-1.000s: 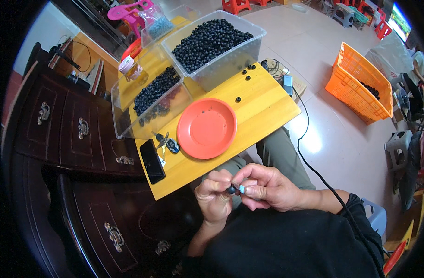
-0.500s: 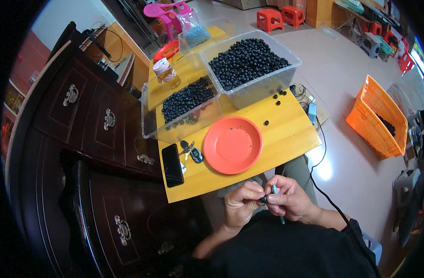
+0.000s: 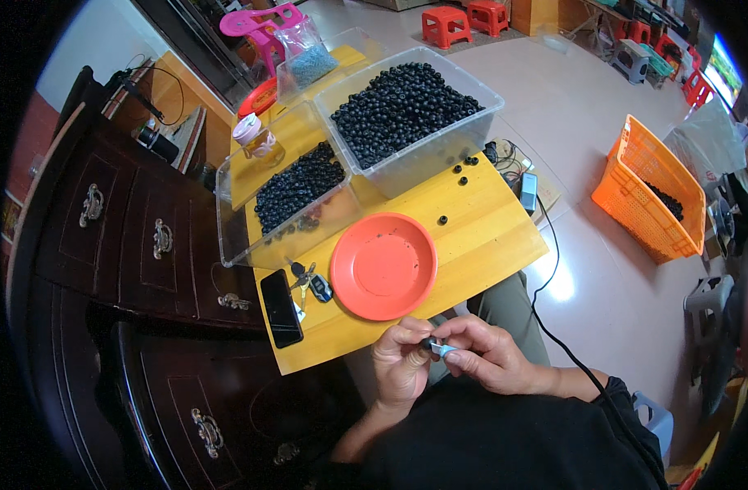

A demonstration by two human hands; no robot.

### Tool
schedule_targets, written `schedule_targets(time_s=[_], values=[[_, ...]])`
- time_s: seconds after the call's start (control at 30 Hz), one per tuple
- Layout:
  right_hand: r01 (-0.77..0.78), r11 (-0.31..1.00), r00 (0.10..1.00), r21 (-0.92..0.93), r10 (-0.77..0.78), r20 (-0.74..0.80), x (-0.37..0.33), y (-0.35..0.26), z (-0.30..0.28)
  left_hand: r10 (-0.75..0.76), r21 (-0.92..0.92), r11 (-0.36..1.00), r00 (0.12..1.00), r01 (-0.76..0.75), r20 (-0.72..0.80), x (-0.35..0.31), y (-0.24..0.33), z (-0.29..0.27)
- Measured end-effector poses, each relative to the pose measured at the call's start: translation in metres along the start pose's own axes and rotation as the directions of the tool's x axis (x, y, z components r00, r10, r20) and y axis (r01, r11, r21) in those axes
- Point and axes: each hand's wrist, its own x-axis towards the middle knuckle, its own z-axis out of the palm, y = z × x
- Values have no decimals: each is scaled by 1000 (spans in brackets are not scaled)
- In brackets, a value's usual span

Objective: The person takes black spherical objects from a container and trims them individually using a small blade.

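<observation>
Between the fingers of my left hand (image 3: 398, 363) is a small round black part (image 3: 427, 344). Thumb and fingers of my right hand (image 3: 495, 358) are closed on a slim tool with a light-blue handle (image 3: 446, 351); its short pale tip meets the black part, and its exact kind is unclear. Both hands are held over my lap, just off the table's near edge. Beyond them a shallow red plastic basin (image 3: 384, 265) rests on the yellow wooden table (image 3: 492, 233), with a few dark specks inside.
A large clear tub (image 3: 406, 165) and a smaller one (image 3: 235, 255) hold many black parts. A few loose parts (image 3: 443, 220) lie on the table. Phone (image 3: 281, 309), keys (image 3: 320, 287) and a bottle (image 3: 259, 140) sit leftward. Dark drawers (image 3: 186, 245) flank the left; an orange basket (image 3: 635, 196) stands right.
The tool has turned from upright between my right fingers to pointing left, its tip now at the black part. The whole view has shifted, so the table appears farther left.
</observation>
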Motion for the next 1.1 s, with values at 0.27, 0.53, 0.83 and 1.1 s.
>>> schedule_targets(time_s=[0.27,0.53,0.83,1.1], values=[[3,1000,1000,27,-2,-5,0,7,-3,15,24,1000,1000,-15,27,1,-1,0],[4,999,999,50,-5,32,1,6,-4,32,65,997,999,-35,39,1,3,-2],[-60,979,997,194,50,54,4,6,-7,103,71,991,989,-110,105,9,6,0],[-306,911,943,277,330,-43,-4,42,-28,480,907,354,877,-228,34,130,132,-35]])
